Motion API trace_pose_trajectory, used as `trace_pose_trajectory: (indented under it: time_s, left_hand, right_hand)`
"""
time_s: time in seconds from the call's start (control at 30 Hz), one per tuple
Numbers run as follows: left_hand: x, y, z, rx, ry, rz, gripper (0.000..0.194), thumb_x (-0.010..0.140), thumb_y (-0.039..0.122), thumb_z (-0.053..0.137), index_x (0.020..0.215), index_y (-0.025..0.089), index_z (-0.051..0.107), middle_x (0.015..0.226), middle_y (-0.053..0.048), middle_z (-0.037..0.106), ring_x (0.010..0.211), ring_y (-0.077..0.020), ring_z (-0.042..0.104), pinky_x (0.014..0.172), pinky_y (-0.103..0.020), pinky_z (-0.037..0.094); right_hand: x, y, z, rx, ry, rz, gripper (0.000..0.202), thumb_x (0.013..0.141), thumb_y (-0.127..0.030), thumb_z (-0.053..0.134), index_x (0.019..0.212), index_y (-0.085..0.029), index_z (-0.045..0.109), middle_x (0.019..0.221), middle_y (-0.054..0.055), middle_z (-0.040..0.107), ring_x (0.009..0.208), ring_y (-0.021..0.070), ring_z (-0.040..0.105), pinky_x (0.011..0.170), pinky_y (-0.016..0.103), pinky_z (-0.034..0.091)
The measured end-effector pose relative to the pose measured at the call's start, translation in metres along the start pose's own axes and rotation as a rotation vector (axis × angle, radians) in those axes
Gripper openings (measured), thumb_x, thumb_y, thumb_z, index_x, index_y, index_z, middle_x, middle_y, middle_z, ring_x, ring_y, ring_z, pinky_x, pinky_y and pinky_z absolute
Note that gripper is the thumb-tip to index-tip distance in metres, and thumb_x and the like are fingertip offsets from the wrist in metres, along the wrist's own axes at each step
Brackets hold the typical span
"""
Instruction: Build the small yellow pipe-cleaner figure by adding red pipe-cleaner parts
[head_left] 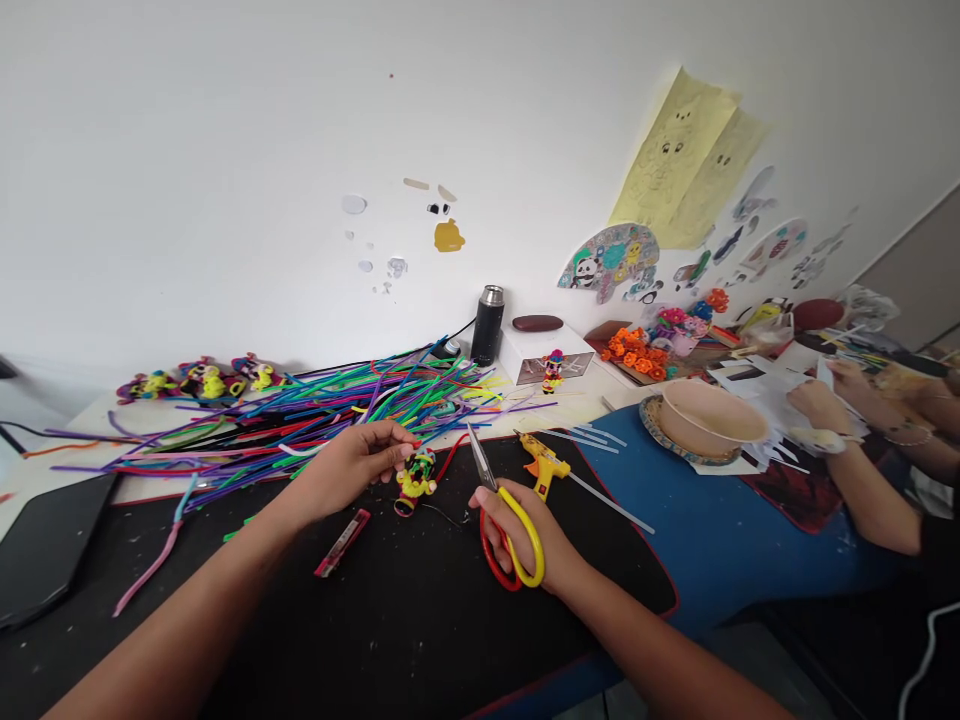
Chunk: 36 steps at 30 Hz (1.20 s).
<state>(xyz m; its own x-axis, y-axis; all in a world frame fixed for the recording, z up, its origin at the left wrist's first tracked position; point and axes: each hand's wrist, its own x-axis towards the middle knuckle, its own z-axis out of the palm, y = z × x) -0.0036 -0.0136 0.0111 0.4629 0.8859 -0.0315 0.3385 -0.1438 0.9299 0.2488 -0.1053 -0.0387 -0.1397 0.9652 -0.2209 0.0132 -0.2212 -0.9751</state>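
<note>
My left hand (pixel 379 452) pinches the top of a small pipe-cleaner figure (pixel 415 484), yellow, black and green, upright over the black mat (pixel 450 640). A red pipe cleaner (pixel 451 452) curves beside it. In my right hand (pixel 534 540) is a pair of scissors (pixel 517 535) with one yellow and one red handle, its blades pointing up and a little left. The blades look nearly closed and stand apart from the figure. A yellow glue gun (pixel 545 465) lies just right of the scissors, and a small pink-and-red packet (pixel 343 543) lies left of the figure.
Behind my hands spreads a heap of coloured pipe cleaners (pixel 337 410). Finished-looking figures (pixel 210 380) lie at the left; another figure (pixel 553 372) stands by a white box (pixel 525 350). A black flask (pixel 488 325) and a bowl (pixel 712 415) stand farther right. Another person's hands (pixel 825 410) work there.
</note>
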Motion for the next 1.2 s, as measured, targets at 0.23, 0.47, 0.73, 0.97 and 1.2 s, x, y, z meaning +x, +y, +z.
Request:
trace_pose_trajectory:
  time_s: [0.23, 0.47, 0.73, 0.97, 1.2]
  left_hand:
    - [0.0, -0.003, 0.0, -0.037, -0.025, 0.0, 0.049, 0.087, 0.066, 0.071, 0.102, 0.019, 0.071, 0.077, 0.0, 0.066, 0.066, -0.0159, 0.056, 0.063, -0.028, 0.048]
    - [0.0, -0.005, -0.001, -0.06, -0.048, 0.009, 0.046, 0.089, 0.063, 0.071, 0.102, 0.019, 0.07, 0.076, 0.001, 0.065, 0.067, -0.016, 0.055, 0.063, -0.028, 0.046]
    - [-0.001, -0.004, -0.003, -0.09, -0.047, 0.029, 0.044, 0.09, 0.061, 0.07, 0.102, 0.019, 0.07, 0.077, 0.001, 0.063, 0.067, -0.0154, 0.053, 0.064, -0.027, 0.043]
    - [-0.003, -0.001, -0.003, -0.078, -0.051, 0.049, 0.045, 0.089, 0.062, 0.07, 0.102, 0.019, 0.071, 0.078, 0.002, 0.062, 0.066, -0.015, 0.053, 0.063, -0.027, 0.043]
    - [-0.004, -0.001, 0.0, -0.064, -0.077, 0.041, 0.046, 0.089, 0.063, 0.069, 0.102, 0.019, 0.072, 0.076, 0.002, 0.063, 0.064, -0.0151, 0.054, 0.062, -0.027, 0.044]
  right_hand:
    - [-0.007, -0.01, -0.032, -0.365, -0.126, 0.108, 0.051, 0.093, -0.072, 0.058, 0.088, -0.022, 0.052, 0.06, -0.006, 0.061, 0.036, 0.0092, 0.053, 0.033, 0.017, 0.036]
    - [-0.008, -0.042, -0.034, -0.724, -0.149, 0.211, 0.044, 0.095, -0.059, 0.064, 0.118, -0.021, 0.063, 0.071, 0.0, 0.072, 0.043, 0.0121, 0.059, 0.041, 0.021, 0.038]
    - [-0.007, -0.054, -0.03, -1.183, -0.165, 0.064, 0.044, 0.093, -0.057, 0.068, 0.115, -0.021, 0.078, 0.089, 0.008, 0.079, 0.073, 0.0214, 0.071, 0.061, 0.028, 0.038]
    - [-0.018, -0.059, -0.021, -1.326, -0.286, -0.028, 0.042, 0.09, -0.053, 0.072, 0.117, -0.022, 0.079, 0.093, 0.009, 0.08, 0.085, 0.0265, 0.073, 0.063, 0.028, 0.037]
    - [0.005, -0.053, -0.017, -1.063, -0.149, -0.108, 0.02, 0.098, -0.035, 0.064, 0.104, -0.023, 0.08, 0.079, 0.001, 0.078, 0.069, 0.0163, 0.069, 0.062, 0.025, 0.038]
